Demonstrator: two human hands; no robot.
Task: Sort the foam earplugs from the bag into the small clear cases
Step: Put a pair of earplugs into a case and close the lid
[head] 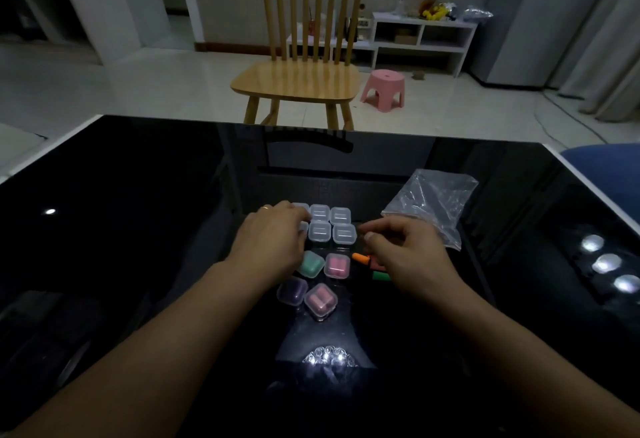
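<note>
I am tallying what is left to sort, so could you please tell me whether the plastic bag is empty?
It looks empty: the clear bag lies flat and crumpled on the black table, no colour showing through.

Dim wide-angle view; lamp glare spots on the glossy black table [138, 195].

left hand [273, 236] covering two cases [302, 209]

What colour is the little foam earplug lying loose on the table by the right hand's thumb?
Orange. The loose foam earplug shows best in the head view.
</note>
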